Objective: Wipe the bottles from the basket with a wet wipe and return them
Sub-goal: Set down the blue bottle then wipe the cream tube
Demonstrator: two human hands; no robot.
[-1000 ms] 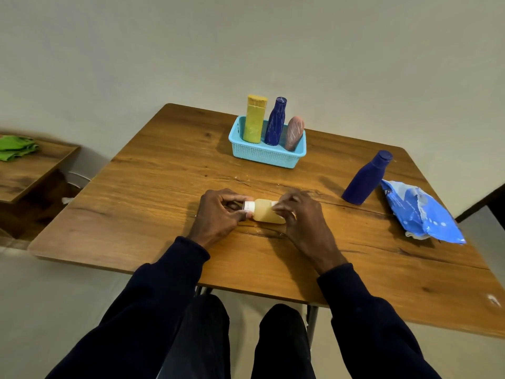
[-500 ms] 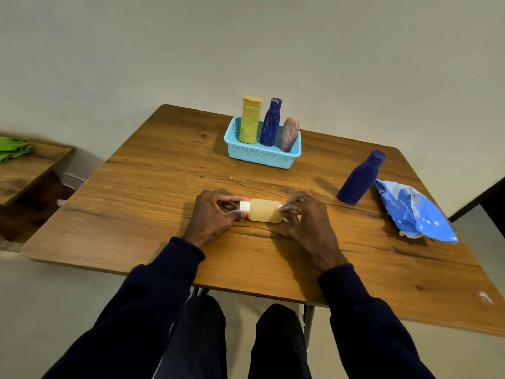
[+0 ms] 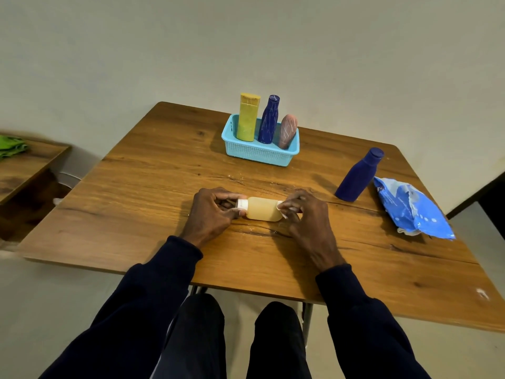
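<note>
Here the small amber bottle (image 3: 263,208) lies on its side on the desk (image 3: 153,187), well in front of the blue basket (image 3: 259,155), the left hand (image 3: 211,214) pinching its white cap (image 3: 242,204) and the right hand (image 3: 306,218) curled round its base end, where a scrap of white (image 3: 283,215), perhaps the wipe, shows. It looks light, stiff and likely slick when damp, so gripping cap and base seems safest.

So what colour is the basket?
The basket is light blue, seen in the head view.
</note>
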